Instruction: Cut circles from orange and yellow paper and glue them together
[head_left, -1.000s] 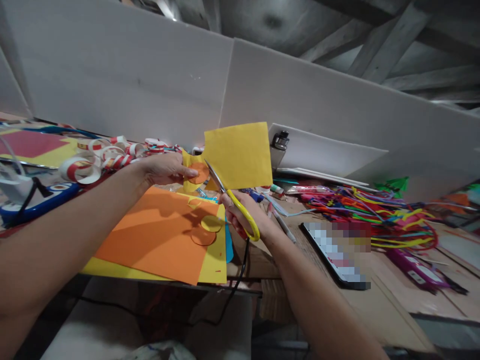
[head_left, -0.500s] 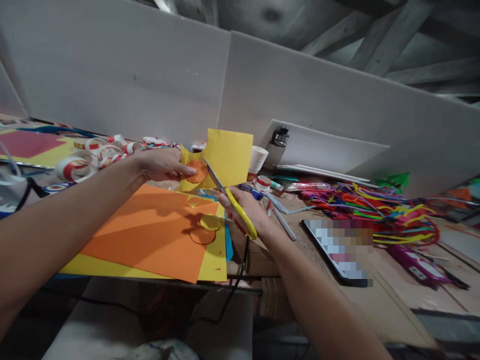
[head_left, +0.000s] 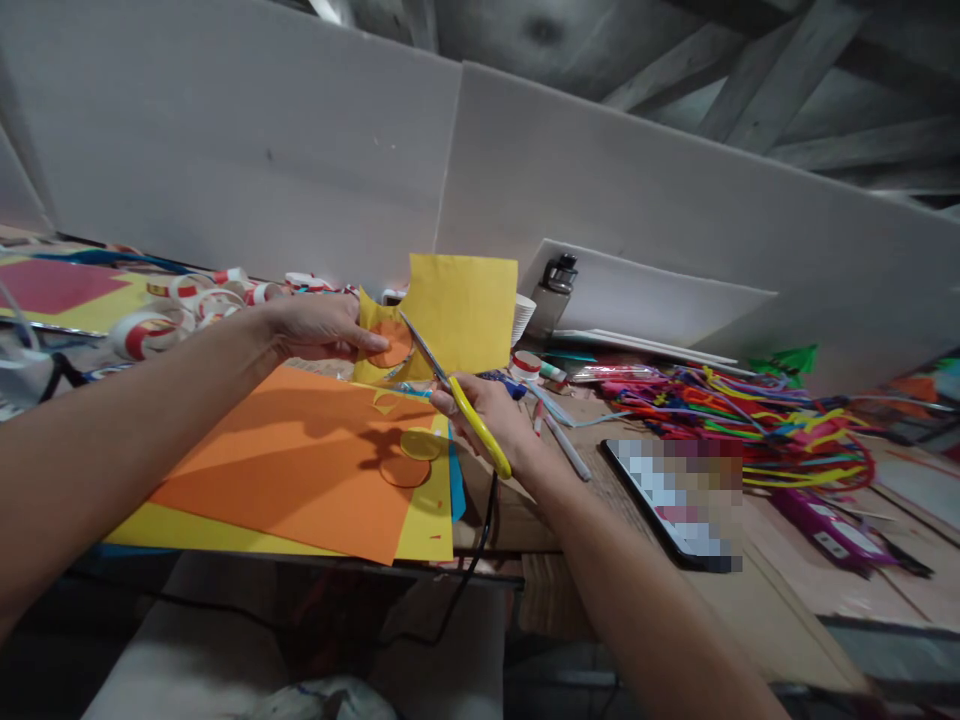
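Note:
My left hand (head_left: pixel 330 325) pinches a sheet of yellow paper (head_left: pixel 469 310) together with an orange paper circle (head_left: pixel 395 345) lying against it. A curved notch is cut from the sheet's top left, and a curved slit runs along the circle's right and lower edge. In my right hand (head_left: pixel 491 410) are scissors with yellow handles (head_left: pixel 480 425), their blades at the circle's right edge. Below, on the table, lie a large orange sheet (head_left: pixel 300 460), a yellow paper circle (head_left: pixel 420 444) and another orange circle (head_left: pixel 405 471).
Red-and-white paper rings (head_left: pixel 154 335) lie at the left. Behind the hands stand a dark bottle (head_left: pixel 551 300) and stacked paper cups (head_left: pixel 523 318). To the right are a phone (head_left: pixel 667 505), a grey marker (head_left: pixel 568 447), a heap of coloured pipe cleaners (head_left: pixel 727 420) and a purple packet (head_left: pixel 829 530).
The slit around the orange circle has opened along its lower right edge. The yellow sheet has turned slightly and its right part now reaches farther right. The scissors have shifted slightly left.

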